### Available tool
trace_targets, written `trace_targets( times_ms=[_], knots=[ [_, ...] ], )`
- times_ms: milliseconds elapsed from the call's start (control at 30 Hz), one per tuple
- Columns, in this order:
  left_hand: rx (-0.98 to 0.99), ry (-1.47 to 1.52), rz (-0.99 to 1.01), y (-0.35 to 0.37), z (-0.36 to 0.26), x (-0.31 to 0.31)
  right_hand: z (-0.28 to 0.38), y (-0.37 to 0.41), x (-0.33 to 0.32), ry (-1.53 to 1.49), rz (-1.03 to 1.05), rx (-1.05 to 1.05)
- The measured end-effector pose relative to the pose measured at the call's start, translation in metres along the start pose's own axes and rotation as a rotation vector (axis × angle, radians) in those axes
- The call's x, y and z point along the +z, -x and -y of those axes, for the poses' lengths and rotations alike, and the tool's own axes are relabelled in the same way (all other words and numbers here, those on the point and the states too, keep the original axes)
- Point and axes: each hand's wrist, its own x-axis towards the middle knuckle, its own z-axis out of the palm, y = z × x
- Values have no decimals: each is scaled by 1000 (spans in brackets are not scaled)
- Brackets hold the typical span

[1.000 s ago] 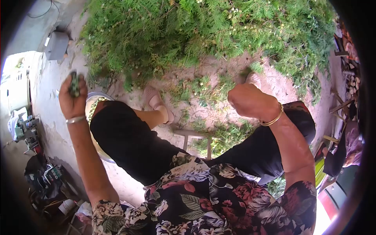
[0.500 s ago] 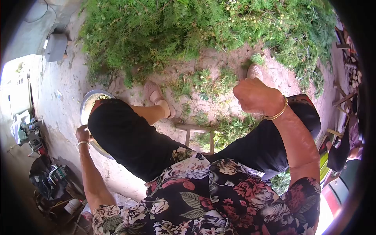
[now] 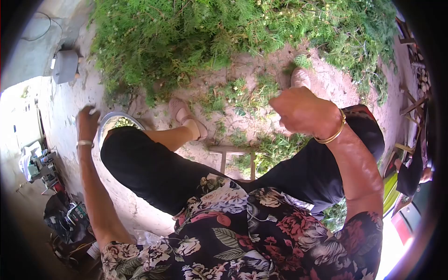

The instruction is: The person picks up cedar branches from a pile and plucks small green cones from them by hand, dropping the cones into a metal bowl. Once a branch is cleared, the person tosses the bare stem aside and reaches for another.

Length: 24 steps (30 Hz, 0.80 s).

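My left hand (image 3: 87, 122) is raised beside the outer left rim of a metal basin (image 3: 116, 114), its fingers loosely bent and apart, with nothing visible in them. Small pale-green pieces (image 3: 124, 122) lie in the basin, which is partly hidden under my left knee. My right hand (image 3: 304, 111) is closed in a fist above my right thigh, its back toward me. Whatever the fist may hold is hidden. Beyond both feet lies a large heap of green conifer branches (image 3: 205, 42).
Loose sprigs (image 3: 280, 151) are scattered on the dirt floor between my legs, around a wooden frame (image 3: 231, 150). Tools and a dark bag (image 3: 65, 217) stand at the left. Another person's dark sleeve (image 3: 409, 179) shows at the right edge, near wooden stools (image 3: 413, 109).
My left hand has come off the basin's side and moved up and outward. My right fist has shifted slightly left. The view has tilted a little.
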Motion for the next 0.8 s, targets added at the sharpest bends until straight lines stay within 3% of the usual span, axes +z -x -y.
trace_targets(
  times_ms=[67,100,200,267,367,433,467,533,567,633,700,767,800],
  knots=[
    [163,111,127,-12,-66,19,1,0,-5,99,-214,71],
    [458,137,127,-22,-80,41,0,2,-11,96,-213,72],
    [747,124,190,-19,-166,113,-6,10,-36,64,-296,159],
    [660,139,319,-10,-195,181,-10,20,-46,5,-290,194],
    [733,255,342,4,-191,303,7,29,-61,124,-257,300],
    [646,360,335,28,-183,364,16,27,-74,62,-144,360],
    [643,360,343,41,-181,379,18,25,-78,3,-35,416],
    [390,247,346,64,-184,396,21,22,-78,19,-62,402],
    [389,249,352,71,-189,402,22,22,-77,40,-98,384],
    [153,212,243,79,-202,405,21,21,-74,42,-83,369],
    [124,152,314,83,-216,417,20,21,-76,-1,-3,334],
    [141,36,228,84,-234,418,21,20,-76,-59,27,355],
    [119,-20,305,79,-237,424,21,20,-73,-45,37,339]
  ],
)
